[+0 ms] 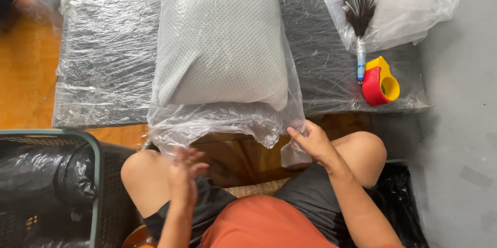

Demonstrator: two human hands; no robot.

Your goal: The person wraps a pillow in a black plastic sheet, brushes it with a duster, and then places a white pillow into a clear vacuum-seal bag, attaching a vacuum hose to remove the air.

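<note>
A grey dotted pillow lies inside a clear plastic bag on a low surface wrapped in plastic film. The bag's open end hangs over the front edge toward my knees. My right hand pinches the bag's loose edge at its right corner. My left hand hovers just below the bag's left end, fingers together and blurred, holding nothing that I can see.
A feather duster in a clear bag lies at the back right, next to a red and yellow tape dispenser. A dark basket lined with black plastic stands at my left. Grey floor lies to the right.
</note>
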